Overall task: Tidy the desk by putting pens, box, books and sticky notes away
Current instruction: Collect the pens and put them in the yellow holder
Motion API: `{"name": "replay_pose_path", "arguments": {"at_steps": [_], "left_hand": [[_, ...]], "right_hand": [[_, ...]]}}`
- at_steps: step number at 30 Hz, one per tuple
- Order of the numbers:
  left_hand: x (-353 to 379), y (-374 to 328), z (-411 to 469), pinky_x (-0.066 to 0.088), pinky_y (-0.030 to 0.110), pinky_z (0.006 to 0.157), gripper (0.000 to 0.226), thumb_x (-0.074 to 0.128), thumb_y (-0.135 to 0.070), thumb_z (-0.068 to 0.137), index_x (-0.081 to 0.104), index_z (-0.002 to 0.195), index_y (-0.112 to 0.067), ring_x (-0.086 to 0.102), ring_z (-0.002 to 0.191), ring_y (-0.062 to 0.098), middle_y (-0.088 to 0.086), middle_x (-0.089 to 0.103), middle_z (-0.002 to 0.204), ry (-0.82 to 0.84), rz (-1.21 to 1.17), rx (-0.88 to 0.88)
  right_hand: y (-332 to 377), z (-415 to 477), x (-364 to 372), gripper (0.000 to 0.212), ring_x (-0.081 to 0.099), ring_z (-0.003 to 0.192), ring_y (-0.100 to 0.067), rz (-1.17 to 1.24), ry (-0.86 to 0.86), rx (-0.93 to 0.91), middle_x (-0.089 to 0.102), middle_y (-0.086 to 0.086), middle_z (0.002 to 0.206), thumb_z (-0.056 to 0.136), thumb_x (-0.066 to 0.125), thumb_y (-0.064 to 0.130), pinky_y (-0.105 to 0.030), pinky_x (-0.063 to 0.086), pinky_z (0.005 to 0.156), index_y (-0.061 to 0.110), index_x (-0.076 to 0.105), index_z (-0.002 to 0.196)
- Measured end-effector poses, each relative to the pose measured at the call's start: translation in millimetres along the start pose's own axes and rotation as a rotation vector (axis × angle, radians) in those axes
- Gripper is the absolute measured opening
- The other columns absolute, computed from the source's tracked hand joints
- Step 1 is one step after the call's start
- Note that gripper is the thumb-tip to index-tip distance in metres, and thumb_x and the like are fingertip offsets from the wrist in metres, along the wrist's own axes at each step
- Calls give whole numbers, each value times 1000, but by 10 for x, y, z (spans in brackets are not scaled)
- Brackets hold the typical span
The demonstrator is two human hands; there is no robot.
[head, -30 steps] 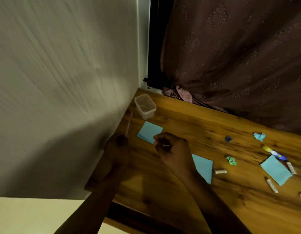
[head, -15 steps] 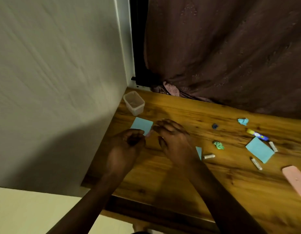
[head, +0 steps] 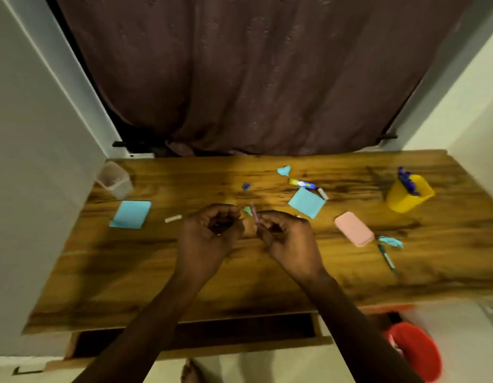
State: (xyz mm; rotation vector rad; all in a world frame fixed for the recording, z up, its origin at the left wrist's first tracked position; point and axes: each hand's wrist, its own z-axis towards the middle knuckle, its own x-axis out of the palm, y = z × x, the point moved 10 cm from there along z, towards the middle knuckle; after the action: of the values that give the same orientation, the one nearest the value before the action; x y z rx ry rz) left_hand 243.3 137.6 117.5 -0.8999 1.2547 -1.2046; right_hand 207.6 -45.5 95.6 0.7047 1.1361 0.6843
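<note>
Am now pinching the slim pink pen (head: 254, 215) in my right hand (head: 284, 236), passed over from my left hand (head: 209, 233), which is curling, contents untellable. Pen is hovering over the brown wooden desk (head: 239, 280); the yellow plastic pen cup (head: 405, 199) is waiting well apart.

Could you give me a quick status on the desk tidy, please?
Right hand pinches pink pen. Left hand curled, contents unclear. Yellow pen cup at far right of the desk; pink case lies roughly along the way.
</note>
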Motion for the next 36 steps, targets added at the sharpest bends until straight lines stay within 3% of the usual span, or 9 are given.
{"name": "replay_pose_path", "arguments": {"at_steps": [4, 7, 13, 15, 20, 31, 36], "left_hand": [[793, -139, -285, 59, 20, 73, 22, 84, -7, 78, 77, 96, -17, 75, 87, 5, -9, 78, 91, 47, -30, 6], [1278, -247, -449, 60, 28, 78, 21, 83, -8, 81, 76, 94, -24, 73, 89, 3, -12, 78, 91, 69, 3, 29], [2039, -420, -669, 60, 31, 86, 17, 80, -8, 83, 77, 95, -19, 73, 92, 4, -11, 77, 94, 157, 10, 48], [2255, -473, -661, 59, 29, 84, 18, 80, -8, 83, 76, 94, -23, 73, 91, 4, -13, 77, 94, 176, 21, 61], [2722, -544, -521, 57, 16, 76, 18, 78, -8, 85, 76, 96, -21, 72, 91, 0, -15, 76, 94, 221, 33, 73], [3523, -498, 136, 55, 13, 74, 18, 78, -6, 85, 76, 99, -19, 72, 92, 1, -12, 77, 96, 275, -35, 61], [3858, -467, 363, 51, 7, 74, 18, 78, -4, 85, 75, 102, -9, 70, 93, -1, -6, 76, 99, 288, -27, 91]], "right_hand": [[-342, -298, -733, 11, 73, 86, -3, 115, -86, 68, 77, 14, 90, 91, 76, 21, -36, 60, 80, 23, 77, 102], [-551, -514, -1215, 8, 74, 83, -7, 136, -150, 80, 77, 9, 86, 90, 78, 21, -41, 59, 80, 21, 77, 98], [-973, -838, -1971, 13, 74, 87, -10, 185, -257, 120, 78, 7, 92, 87, 80, 21, -47, 60, 84, 20, 77, 100], [-1066, -878, -2178, 16, 75, 89, -6, 211, -296, 137, 79, 9, 93, 86, 82, 16, -40, 60, 89, 21, 78, 100], [-1260, -849, -2563, 20, 73, 90, -5, 204, -352, 153, 77, 12, 93, 87, 80, 12, -27, 60, 81, 16, 77, 106], [-1802, -357, -3384, 11, 74, 92, -17, 233, -479, 180, 77, 0, 94, 91, 76, 13, -40, 59, 86, 11, 75, 102], [-2009, -48, -3557, 9, 72, 92, -18, 193, -460, 168, 76, 0, 95, 93, 74, 13, -39, 58, 83, 11, 74, 102]]}}
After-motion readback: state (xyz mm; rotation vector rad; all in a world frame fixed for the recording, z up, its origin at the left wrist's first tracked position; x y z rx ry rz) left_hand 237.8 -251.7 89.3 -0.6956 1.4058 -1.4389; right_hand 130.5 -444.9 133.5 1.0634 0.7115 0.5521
